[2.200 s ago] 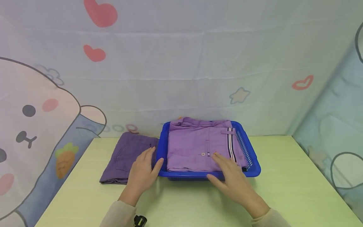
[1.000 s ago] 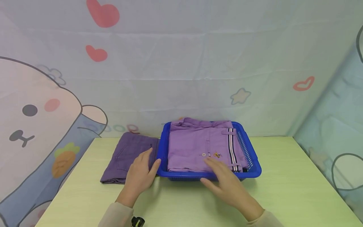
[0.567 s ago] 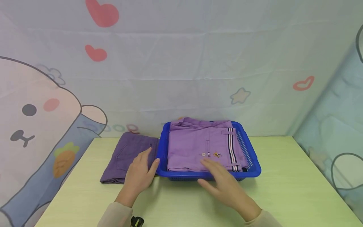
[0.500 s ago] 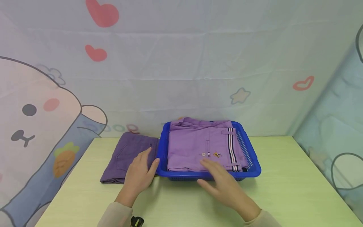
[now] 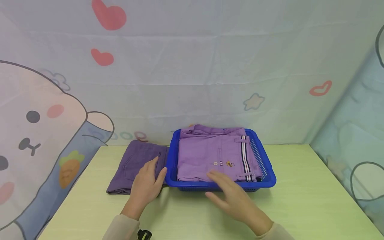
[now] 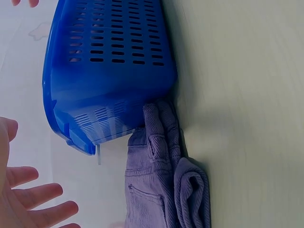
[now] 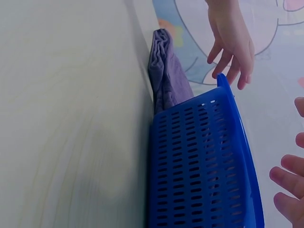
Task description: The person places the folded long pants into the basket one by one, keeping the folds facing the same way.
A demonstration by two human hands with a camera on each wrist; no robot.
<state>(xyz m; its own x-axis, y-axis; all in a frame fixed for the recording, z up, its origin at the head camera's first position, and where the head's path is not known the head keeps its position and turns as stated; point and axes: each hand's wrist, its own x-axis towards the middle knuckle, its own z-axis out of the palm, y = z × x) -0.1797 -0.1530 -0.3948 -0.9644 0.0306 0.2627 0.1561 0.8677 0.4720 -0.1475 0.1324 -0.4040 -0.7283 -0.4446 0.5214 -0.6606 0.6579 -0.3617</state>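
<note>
A folded lilac pair of trousers (image 5: 199, 153), with a striped side band and a small gold emblem, lies in the blue plastic basket (image 5: 270, 176). Against the basket's left side lies a folded dark purple pair of trousers (image 5: 130, 170), seen edge-on in the left wrist view. My left hand (image 5: 146, 185) hovers above these, near the basket's left rim, fingers loosely extended. Over the front rim is my right hand (image 5: 235, 201), its fingers spread and holding nothing. Both wrist views show air between the hands and the things below.
Everything stands on a pale yellow-green table (image 5: 312, 193). A printed cloth backdrop (image 5: 192, 66) hangs right behind the table and along its sides. A small black item (image 5: 144, 234) shows beside the left sleeve.
My right hand has drifted left and slightly toward me, uncovering the gold emblem and the lower stripe. My left hand has shifted slightly left. Basket and trousers have stayed put.
</note>
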